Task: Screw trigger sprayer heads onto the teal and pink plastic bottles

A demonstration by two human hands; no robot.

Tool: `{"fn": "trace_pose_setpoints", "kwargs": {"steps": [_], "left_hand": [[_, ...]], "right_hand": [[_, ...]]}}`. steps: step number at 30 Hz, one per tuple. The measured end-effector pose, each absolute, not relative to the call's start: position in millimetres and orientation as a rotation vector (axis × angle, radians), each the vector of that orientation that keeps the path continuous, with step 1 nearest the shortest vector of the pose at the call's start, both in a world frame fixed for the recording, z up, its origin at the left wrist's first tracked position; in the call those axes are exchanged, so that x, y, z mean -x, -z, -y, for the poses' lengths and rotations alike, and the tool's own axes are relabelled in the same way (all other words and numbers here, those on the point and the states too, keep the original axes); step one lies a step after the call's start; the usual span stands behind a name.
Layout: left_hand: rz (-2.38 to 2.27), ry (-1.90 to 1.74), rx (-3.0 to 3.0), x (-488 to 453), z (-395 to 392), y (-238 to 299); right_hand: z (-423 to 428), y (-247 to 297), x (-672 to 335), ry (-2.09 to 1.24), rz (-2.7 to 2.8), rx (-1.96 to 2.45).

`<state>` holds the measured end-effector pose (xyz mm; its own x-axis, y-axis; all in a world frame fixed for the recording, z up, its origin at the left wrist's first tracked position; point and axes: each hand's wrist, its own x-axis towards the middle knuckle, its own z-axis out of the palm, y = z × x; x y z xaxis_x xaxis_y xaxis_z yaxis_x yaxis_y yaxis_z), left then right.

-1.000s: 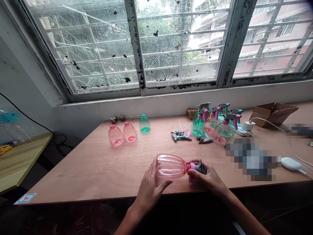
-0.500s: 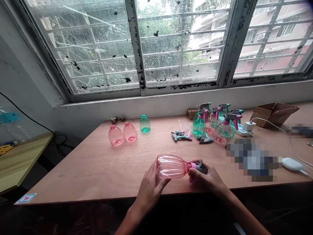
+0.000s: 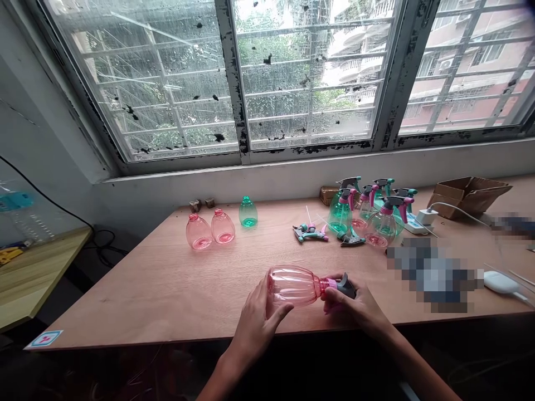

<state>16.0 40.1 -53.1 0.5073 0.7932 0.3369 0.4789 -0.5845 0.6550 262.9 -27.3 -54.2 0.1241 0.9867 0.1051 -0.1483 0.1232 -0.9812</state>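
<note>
A clear pink spray bottle (image 3: 295,285) lies sideways in the air above the table's front edge, its neck pointing right. My left hand (image 3: 256,314) is wrapped round the bottle's base end, thumb along its lower side. At the neck, my right hand (image 3: 355,305) grips the grey and pink spray head (image 3: 345,285), with thumb and fingers around the pink collar. Part of the spray head is hidden behind the right fingers. Beyond the hands, loose spray heads (image 3: 310,232) lie on the table.
Two pink bottles (image 3: 223,228) and a green bottle (image 3: 248,213) stand without spray heads at the back left. Several bottles with spray heads (image 3: 382,225) stand at the back right, near a power strip (image 3: 413,224) and an opened cardboard box (image 3: 466,196). A white mouse-shaped object (image 3: 500,282) lies at right.
Both hands keep their hold on the pink spray bottle. The view has shifted very slightly; nothing else has visibly moved.
</note>
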Motion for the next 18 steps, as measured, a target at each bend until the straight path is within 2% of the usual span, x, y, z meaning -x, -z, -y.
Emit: {"fn": "trace_pose_setpoints", "kwargs": {"steps": [18], "left_hand": [[-0.948, -0.962, -2.316, -17.5, -40.2, 56.4]], "right_hand": [[23.6, 52.5, -261.5, -1.148, 1.04, 1.079]]}}
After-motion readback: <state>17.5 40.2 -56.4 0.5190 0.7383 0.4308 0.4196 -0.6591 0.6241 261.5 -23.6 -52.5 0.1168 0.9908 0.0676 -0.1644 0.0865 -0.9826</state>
